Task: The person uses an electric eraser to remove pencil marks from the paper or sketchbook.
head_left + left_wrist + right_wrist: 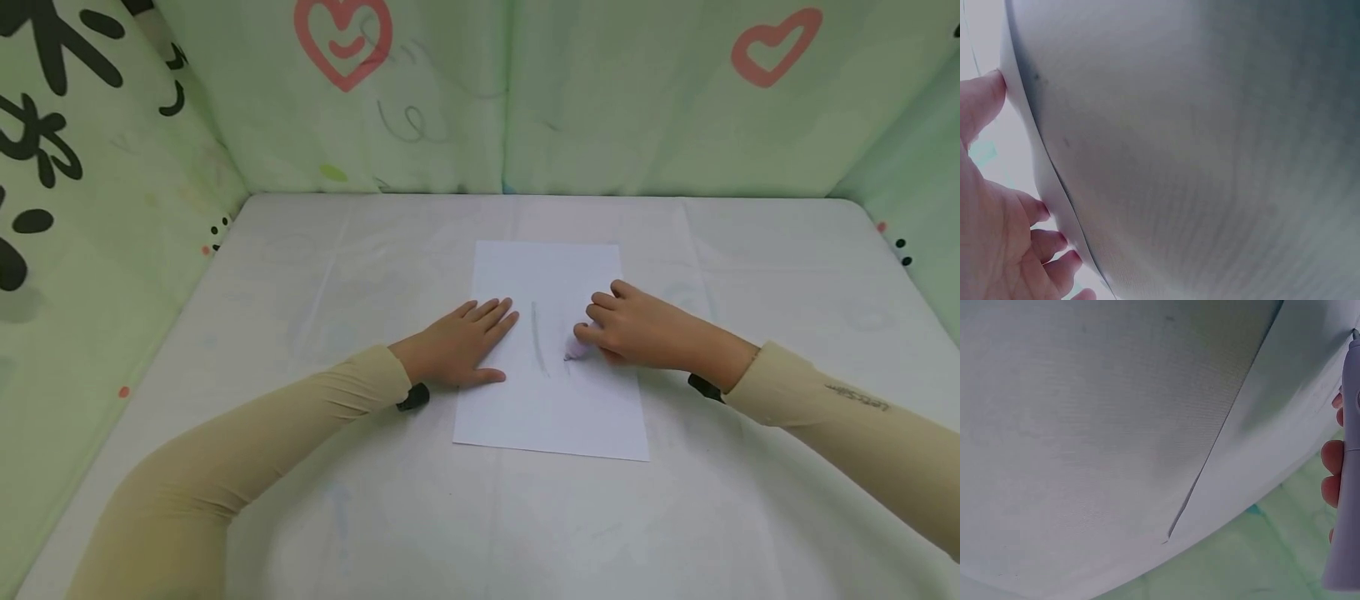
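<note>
A sheet of white paper [547, 417] lies on the table, with a long faint grey stroke [537, 337] and a shorter mark on it. My left hand [468, 342] rests flat on the paper's left side, fingers spread and thumb apart. In the left wrist view its fingertips press at the sheet's edge. My right hand [633, 325] holds a thick lavender pen-shaped tool [1349, 469] over the right half of the paper. The tool's narrow dark tip points down and to the left, right at the sheet beside the short mark. Curled fingers [1332, 456] show behind the tool's body.
A white cloth [337, 500] with light creases covers the table. Pale green curtains [600, 125] printed with hearts and dark shapes hang behind and at both sides. A dark wrist camera [414, 397] sits under the left wrist, another [705, 387] under the right.
</note>
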`<state>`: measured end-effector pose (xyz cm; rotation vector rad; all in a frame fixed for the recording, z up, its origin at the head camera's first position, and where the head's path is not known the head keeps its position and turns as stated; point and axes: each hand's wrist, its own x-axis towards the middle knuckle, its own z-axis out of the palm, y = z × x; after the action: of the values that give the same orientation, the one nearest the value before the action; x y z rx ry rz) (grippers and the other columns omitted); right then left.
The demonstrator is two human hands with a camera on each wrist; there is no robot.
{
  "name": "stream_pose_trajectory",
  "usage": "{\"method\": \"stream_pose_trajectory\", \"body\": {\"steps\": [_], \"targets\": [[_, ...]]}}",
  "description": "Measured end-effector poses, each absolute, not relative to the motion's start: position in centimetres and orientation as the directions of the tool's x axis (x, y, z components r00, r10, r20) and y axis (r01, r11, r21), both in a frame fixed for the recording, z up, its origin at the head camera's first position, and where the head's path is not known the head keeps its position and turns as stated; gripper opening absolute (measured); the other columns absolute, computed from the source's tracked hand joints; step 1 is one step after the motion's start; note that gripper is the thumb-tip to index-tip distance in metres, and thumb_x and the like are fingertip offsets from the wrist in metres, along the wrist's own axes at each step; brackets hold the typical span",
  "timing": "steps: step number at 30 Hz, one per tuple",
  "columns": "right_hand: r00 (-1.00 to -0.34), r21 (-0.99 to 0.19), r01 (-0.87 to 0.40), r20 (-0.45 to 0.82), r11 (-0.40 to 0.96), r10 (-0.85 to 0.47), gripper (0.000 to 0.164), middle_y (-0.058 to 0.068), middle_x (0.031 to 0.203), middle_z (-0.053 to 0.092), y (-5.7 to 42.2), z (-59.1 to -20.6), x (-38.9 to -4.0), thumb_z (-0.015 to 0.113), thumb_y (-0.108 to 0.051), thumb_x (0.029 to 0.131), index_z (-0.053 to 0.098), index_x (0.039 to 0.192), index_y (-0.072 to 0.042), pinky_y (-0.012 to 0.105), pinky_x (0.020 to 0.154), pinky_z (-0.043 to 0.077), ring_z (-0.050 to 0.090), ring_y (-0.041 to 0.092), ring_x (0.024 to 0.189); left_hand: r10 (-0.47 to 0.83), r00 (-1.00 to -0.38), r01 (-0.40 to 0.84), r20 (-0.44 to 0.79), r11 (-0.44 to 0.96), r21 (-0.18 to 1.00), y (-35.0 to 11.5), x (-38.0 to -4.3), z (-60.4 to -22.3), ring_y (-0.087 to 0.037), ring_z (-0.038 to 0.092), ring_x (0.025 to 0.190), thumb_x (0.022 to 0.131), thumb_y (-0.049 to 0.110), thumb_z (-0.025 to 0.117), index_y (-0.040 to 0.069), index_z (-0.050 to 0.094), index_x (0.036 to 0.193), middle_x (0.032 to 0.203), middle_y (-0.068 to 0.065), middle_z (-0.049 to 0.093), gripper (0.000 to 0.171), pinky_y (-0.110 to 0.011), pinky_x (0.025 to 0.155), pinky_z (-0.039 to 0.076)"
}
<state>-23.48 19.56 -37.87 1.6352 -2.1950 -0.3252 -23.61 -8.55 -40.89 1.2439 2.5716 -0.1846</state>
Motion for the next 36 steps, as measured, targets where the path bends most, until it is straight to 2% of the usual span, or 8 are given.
{"method": "stream_pose_trajectory", "body": {"steps": [8, 20, 27, 36], "targets": [[-0.269, 0.410, -0.858, 0.158, 0.311, -0.950, 0.025, 0.004, 0.062, 0.044, 19.2, -37.9, -24.0, 0.069, -0.008, 0.071, 0.046, 0.081, -0.009, 0.031, 0.061, 0.028, 0.038, 0.019, 0.063, 0.747, -0.589, 0.778, -0.308, 0.627, 0.032, -8.4, -23.6, -40.7, -0.026, 0.011, 0.147, 0.093, 0.059, 0.039, 0.007, 0.007, 0.152, 0.159, -0.012, 0.006, 0.085, -0.043, 0.119, 0.013], [-0.230, 0.412, -0.865, 0.182, 0.287, -0.956, 0.027, 0.004, 0.061, 0.040, 19.4, -38.0, -23.5, 0.068, -0.007, 0.069, 0.044, 0.082, -0.009, 0.030, 0.061, 0.027, 0.036, 0.019, 0.062, 0.742, -0.593, 0.776, -0.311, 0.630, 0.025, -8.5, -23.6, -40.7, -0.026, 0.011, 0.147, 0.093, 0.059, 0.040, 0.008, 0.007, 0.152, 0.159, -0.012, 0.006, 0.085, -0.043, 0.119, 0.013], [-0.262, 0.409, -0.860, 0.156, 0.303, -0.952, 0.026, 0.004, 0.061, 0.043, 19.2, -38.0, -23.7, 0.069, -0.008, 0.071, 0.045, 0.081, -0.009, 0.030, 0.061, 0.028, 0.038, 0.019, 0.063, 0.747, -0.592, 0.780, -0.302, 0.625, 0.018, -8.4, -23.6, -40.9, -0.026, 0.012, 0.147, 0.093, 0.060, 0.039, 0.008, 0.007, 0.152, 0.159, -0.012, 0.007, 0.085, -0.043, 0.119, 0.014], [-0.234, 0.423, -0.861, 0.161, 0.282, -0.959, 0.027, 0.003, 0.060, 0.039, 19.7, -37.8, -23.0, 0.069, -0.009, 0.069, 0.045, 0.082, -0.009, 0.030, 0.061, 0.028, 0.035, 0.018, 0.062, 0.744, -0.594, 0.779, -0.308, 0.627, 0.013, -8.6, -23.6, -40.8, -0.026, 0.011, 0.147, 0.093, 0.060, 0.039, 0.008, 0.007, 0.152, 0.159, -0.011, 0.006, 0.085, -0.043, 0.119, 0.013]]}}
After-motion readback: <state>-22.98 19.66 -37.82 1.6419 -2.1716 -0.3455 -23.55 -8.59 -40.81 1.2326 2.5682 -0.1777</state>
